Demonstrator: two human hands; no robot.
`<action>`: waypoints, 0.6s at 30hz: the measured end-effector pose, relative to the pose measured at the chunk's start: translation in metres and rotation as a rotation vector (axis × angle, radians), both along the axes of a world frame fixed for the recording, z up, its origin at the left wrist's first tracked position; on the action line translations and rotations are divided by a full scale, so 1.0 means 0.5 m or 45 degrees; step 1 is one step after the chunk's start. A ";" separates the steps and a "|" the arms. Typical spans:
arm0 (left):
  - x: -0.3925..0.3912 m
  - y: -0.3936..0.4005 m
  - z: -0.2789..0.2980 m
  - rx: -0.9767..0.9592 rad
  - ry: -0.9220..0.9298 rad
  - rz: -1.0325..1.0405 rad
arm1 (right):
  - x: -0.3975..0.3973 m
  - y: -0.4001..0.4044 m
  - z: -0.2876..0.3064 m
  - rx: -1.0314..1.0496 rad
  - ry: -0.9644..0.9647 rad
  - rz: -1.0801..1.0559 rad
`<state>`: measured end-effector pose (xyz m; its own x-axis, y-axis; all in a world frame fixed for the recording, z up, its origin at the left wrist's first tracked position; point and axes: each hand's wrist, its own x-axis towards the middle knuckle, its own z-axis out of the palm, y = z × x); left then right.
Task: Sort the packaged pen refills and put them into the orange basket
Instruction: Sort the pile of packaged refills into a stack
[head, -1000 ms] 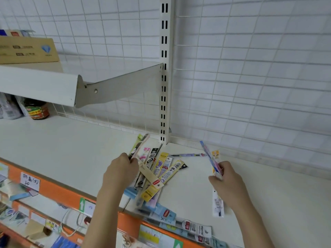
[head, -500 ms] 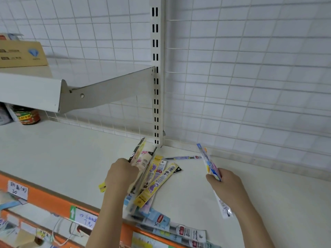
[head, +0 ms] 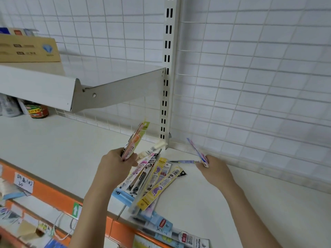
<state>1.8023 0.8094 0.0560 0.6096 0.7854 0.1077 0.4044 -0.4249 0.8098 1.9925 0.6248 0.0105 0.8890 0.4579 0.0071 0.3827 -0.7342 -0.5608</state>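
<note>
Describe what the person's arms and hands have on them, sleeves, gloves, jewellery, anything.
Both forearms are bare as far as the picture shows; no sleeve reaches into view. The left hand and the right hand wear no gloves. No watch, bracelet or ring is visible on either, and no markings.

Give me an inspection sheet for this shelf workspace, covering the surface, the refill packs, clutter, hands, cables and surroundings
Surface: white shelf with an orange front edge.
Job's things: refill packs fanned in a loose pile; more packs overhang the front edge. No orange basket in view.
Clutter: red-labelled jar at back left, under the upper shelf; cardboard box on that shelf.
Hands: left hand grips a few packs raised; right hand pinches a blue-pink pack.
Cables: white cord hanging below the shelf.
Surroundings: white wire grid backing, slotted upright.
</note>
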 end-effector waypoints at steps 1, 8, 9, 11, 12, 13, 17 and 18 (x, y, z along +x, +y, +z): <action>-0.004 0.001 -0.001 0.008 0.000 0.003 | 0.006 0.010 -0.002 -0.034 -0.032 -0.003; -0.012 0.005 -0.021 -0.028 -0.123 0.180 | 0.025 0.072 -0.021 -0.144 -0.057 0.119; -0.012 0.004 -0.022 -0.032 -0.121 0.166 | 0.024 0.077 -0.023 -0.172 -0.041 0.145; -0.010 0.005 -0.025 0.005 -0.088 0.145 | 0.023 0.082 -0.031 -0.217 -0.015 0.180; -0.009 0.006 -0.027 0.027 -0.074 0.149 | 0.024 0.082 -0.035 -0.233 -0.018 0.179; -0.009 0.007 -0.029 0.039 -0.072 0.156 | 0.022 0.081 -0.036 -0.257 -0.033 0.160; -0.007 0.009 -0.032 0.067 -0.115 0.181 | 0.023 0.070 -0.035 -0.224 -0.147 0.046; -0.007 0.008 -0.032 0.070 -0.134 0.174 | 0.023 0.065 -0.035 -0.219 -0.158 0.029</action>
